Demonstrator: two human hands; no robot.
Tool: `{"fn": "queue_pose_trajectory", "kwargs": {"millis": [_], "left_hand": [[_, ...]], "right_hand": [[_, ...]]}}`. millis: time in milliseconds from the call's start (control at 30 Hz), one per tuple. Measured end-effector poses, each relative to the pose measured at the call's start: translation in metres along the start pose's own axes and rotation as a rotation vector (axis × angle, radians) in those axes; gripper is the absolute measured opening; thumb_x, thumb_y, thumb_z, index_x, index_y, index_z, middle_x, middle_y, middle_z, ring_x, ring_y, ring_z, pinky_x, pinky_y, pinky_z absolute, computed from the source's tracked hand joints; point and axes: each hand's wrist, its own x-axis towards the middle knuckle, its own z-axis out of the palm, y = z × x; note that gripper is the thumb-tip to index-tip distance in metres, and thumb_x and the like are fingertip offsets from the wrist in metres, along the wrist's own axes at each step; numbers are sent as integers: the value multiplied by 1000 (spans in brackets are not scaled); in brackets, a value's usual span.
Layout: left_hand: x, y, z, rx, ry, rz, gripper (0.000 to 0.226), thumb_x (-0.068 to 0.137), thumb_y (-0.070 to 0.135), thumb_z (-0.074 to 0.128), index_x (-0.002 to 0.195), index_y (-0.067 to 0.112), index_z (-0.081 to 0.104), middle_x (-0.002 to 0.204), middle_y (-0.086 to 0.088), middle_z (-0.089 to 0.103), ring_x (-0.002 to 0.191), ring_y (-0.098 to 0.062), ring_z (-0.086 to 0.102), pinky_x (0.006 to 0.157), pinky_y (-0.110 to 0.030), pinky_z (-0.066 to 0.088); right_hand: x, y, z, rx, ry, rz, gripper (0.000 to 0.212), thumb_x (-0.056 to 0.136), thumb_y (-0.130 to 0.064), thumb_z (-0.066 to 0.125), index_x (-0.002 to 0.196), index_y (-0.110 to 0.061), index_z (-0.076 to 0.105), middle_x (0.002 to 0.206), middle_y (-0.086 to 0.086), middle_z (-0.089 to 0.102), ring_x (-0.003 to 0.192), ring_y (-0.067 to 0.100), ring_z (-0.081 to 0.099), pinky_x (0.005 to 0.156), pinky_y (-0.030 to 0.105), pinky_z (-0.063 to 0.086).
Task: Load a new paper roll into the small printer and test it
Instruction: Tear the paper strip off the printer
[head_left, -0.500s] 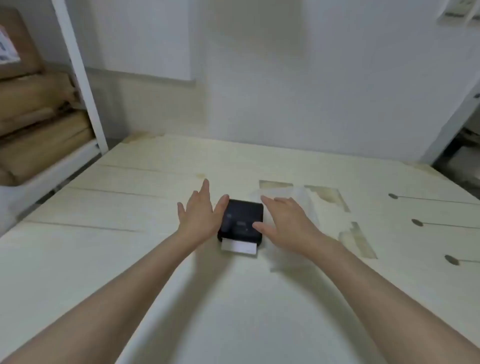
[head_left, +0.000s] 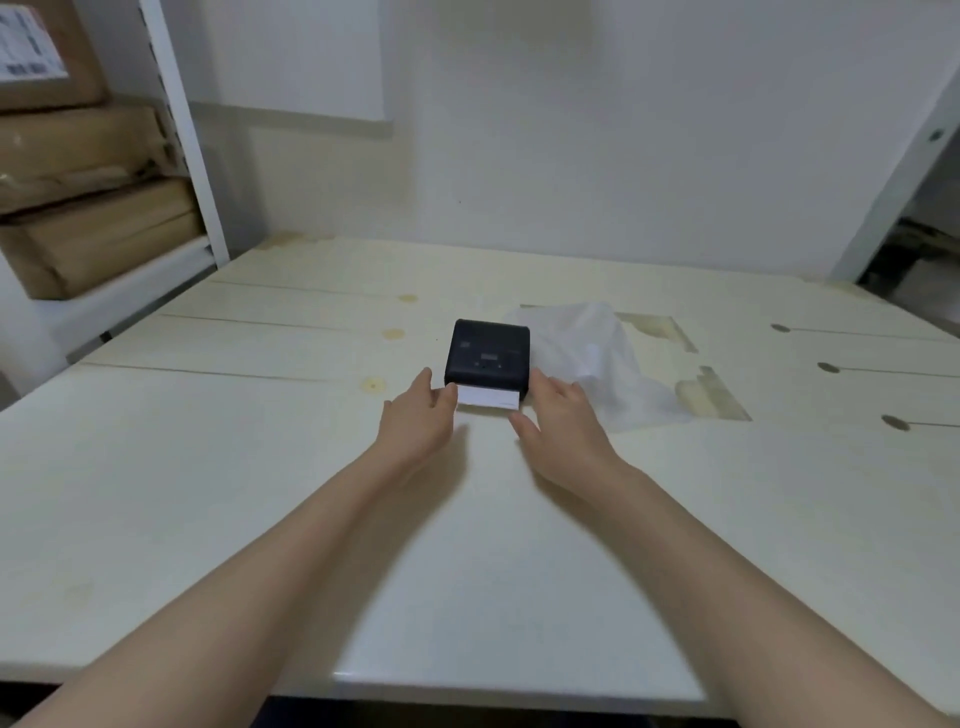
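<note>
A small black printer (head_left: 489, 354) lies flat on the pale table (head_left: 208, 467), its lid down. A short white paper strip (head_left: 487, 398) sticks out of its near edge. My left hand (head_left: 415, 421) rests just left of the strip, fingers apart, fingertips touching the strip's left end and the printer's near corner. My right hand (head_left: 563, 421) sits on the strip's right side, fingers apart, thumb below the strip, fingers by the printer's near right corner. Neither hand holds anything.
A crumpled clear plastic bag (head_left: 597, 358) with a white roll inside lies right of the printer. Brown parcels (head_left: 88, 223) fill a white shelf at the far left. Tape marks and dark slots dot the table's right side. A wall stands behind.
Both hands have drawn back toward me from the printer's sides to its near edge beside the paper strip. The camera view has shifted as well.
</note>
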Motion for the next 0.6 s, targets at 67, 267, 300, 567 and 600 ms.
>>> {"fn": "queue_pose_trajectory", "kwargs": {"millis": [67, 267, 300, 567, 600], "left_hand": [[9, 1, -2, -51, 2, -11, 57, 104, 36, 32, 153, 9, 19, 141, 1, 51, 134, -23, 41, 106, -32, 29], [50, 2, -1, -234, 38, -11, 50, 101, 33, 31, 134, -5, 36, 145, -21, 42, 134, -37, 40, 108, -46, 33], [56, -1, 3, -292, 27, -16, 41, 101, 31, 31, 120, -1, 49, 131, -16, 56, 123, -32, 52, 100, -40, 39], [77, -13, -3, -707, 117, 2, 80, 90, 29, 66, 153, 9, 21, 126, 6, 60, 105, -4, 65, 107, -37, 44], [77, -11, -3, -711, 123, 25, 83, 89, 27, 68, 153, 8, 20, 129, 5, 58, 100, 0, 64, 107, -37, 45]], "right_hand": [[10, -3, 0, 58, 38, 55, 43, 97, -22, 46, 138, -13, 39, 112, 8, 61, 113, 30, 49, 85, 34, 42], [45, -6, 14, 152, 79, 213, 36, 98, -24, 42, 131, -9, 41, 108, 12, 64, 98, 33, 60, 75, 39, 50], [49, -6, 18, 142, 77, 237, 37, 99, -24, 41, 132, -9, 40, 109, 12, 65, 98, 32, 60, 76, 38, 50], [58, -3, 22, 426, 345, 169, 49, 98, -15, 48, 146, -18, 39, 142, -1, 48, 121, 11, 50, 98, 17, 42], [58, -5, 16, 492, 383, 127, 48, 97, -12, 50, 144, -18, 42, 139, -2, 49, 118, 6, 50, 95, 10, 40]]}}
